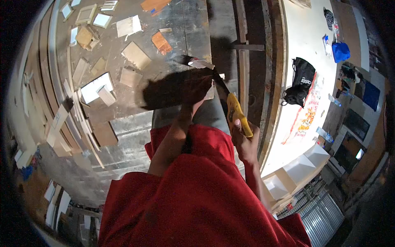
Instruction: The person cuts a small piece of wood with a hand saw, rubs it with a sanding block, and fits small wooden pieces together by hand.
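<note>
In my right hand [243,138] is the yellow handle of a handsaw [235,108]. Its dark blade runs up and to the left, against a small piece of wood [210,91] at the edge of the workbench [173,24]. My left hand [198,88], in deep shadow, grips that piece beside the blade; its fingers are hard to make out. Just beyond the left hand a narrow, white-faced strip [201,63] lies by the bench edge.
Scattered offcuts [136,55] and an orange-brown block [161,43] lie on the bench. Long wooden strips [84,119] are at the left. Across a dark gap on the right, a white surface [294,29] carries a black drawstring bag [303,71]. Nearby is a blue bag [340,52].
</note>
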Motion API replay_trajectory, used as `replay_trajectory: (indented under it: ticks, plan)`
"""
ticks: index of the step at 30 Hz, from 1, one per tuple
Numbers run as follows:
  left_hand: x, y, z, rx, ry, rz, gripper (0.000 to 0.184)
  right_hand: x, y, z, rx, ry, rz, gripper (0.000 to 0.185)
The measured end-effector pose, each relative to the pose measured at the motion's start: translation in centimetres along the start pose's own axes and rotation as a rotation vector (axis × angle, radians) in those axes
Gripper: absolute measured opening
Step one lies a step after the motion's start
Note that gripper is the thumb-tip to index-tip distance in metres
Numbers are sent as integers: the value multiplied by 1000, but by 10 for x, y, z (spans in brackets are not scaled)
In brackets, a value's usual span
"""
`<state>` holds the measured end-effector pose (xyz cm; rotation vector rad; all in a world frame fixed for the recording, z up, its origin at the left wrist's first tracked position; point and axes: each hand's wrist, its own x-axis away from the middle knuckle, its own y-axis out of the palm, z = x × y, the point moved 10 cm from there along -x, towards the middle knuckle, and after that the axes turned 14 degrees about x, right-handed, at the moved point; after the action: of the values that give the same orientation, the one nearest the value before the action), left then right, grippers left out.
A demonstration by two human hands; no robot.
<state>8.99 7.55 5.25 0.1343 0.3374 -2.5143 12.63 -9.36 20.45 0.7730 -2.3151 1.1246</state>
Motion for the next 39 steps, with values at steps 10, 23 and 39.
replay_trajectory:
  ticks: [10,23,39]
  plan:
    - [17,24,-21,-322,145,-7,40,24,-24,1,29,165,-9,45]
    - [14,10,-10,-57,-7,-54,39,24,-24,19,13,55,99,38]
    - [36,42,-44,-469,220,-40,57,51,-25,13,-30,181,-61,54]
